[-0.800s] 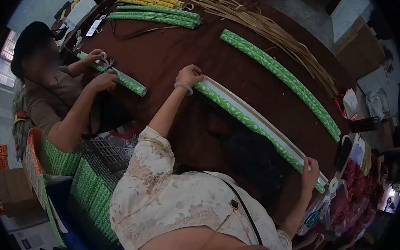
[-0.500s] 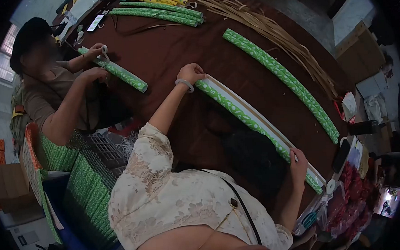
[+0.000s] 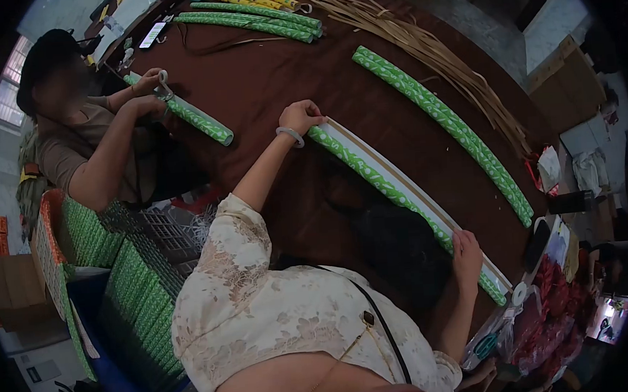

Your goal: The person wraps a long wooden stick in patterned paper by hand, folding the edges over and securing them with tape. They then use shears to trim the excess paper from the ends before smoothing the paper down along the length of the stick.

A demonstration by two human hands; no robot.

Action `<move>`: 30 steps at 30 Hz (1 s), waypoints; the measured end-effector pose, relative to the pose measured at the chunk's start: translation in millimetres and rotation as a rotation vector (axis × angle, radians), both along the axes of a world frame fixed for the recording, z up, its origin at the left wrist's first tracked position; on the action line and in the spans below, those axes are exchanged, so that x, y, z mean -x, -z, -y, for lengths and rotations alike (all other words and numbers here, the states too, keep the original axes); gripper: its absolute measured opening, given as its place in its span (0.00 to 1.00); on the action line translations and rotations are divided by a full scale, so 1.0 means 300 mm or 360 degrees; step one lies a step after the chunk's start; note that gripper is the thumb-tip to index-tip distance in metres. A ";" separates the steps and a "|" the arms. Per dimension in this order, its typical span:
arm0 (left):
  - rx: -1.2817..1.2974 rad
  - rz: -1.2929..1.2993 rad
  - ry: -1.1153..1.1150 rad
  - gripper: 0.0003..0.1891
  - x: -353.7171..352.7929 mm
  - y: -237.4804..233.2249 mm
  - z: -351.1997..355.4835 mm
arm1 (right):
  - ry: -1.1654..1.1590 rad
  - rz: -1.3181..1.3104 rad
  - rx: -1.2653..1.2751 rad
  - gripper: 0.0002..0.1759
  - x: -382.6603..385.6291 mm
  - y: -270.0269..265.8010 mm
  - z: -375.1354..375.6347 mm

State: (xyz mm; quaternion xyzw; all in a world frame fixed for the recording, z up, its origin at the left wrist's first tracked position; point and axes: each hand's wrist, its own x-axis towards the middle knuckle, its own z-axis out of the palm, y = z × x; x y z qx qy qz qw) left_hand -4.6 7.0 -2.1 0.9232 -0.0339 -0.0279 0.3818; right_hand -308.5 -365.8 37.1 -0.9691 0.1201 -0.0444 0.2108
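Observation:
In front of me, a long green-and-white patterned roll of wrapping paper (image 3: 379,176) lies slantwise across the table. Its white inner side and a brown strip show along the far edge. My left hand (image 3: 300,115), with a pale bangle at the wrist, pinches the roll's upper-left end. Lower right, my right hand (image 3: 467,258) grips the far edge with thumb and fingers closed. Beyond it lies another green patterned roll (image 3: 443,127), touched by neither hand.
A co-worker at left handles a shorter green roll (image 3: 202,124) and a tape ring (image 3: 163,77). Brown strips (image 3: 420,53), more green rolls (image 3: 253,26) and a phone (image 3: 152,35) lie at the back. Green-handled scissors (image 3: 486,345) and a white tape roll (image 3: 520,292) sit lower right.
My right hand has shifted very slightly along the roll's edge, while my left hand stays at its end. The co-worker's nearer hand has moved up toward the tape.

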 end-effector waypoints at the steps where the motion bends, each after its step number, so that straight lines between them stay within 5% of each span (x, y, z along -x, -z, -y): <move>1: 0.0025 0.0003 0.0013 0.13 -0.002 0.005 -0.003 | 0.0001 0.0008 0.0002 0.15 -0.004 0.006 -0.001; 18: -0.0032 -0.0103 0.0078 0.15 -0.030 -0.010 -0.001 | 0.0037 0.0029 0.0252 0.17 -0.002 0.027 -0.032; 21: 0.0016 0.0252 0.0197 0.13 -0.023 0.031 0.017 | 0.0041 0.0060 0.0216 0.17 0.011 0.042 -0.023; 22: -0.0247 0.0393 0.0137 0.09 0.012 -0.013 0.044 | 0.0032 0.0049 0.0195 0.17 0.009 0.045 -0.022; 30: -0.0358 0.0658 0.0359 0.06 0.020 0.052 0.097 | 0.0031 -0.0008 0.0166 0.18 0.007 0.042 -0.016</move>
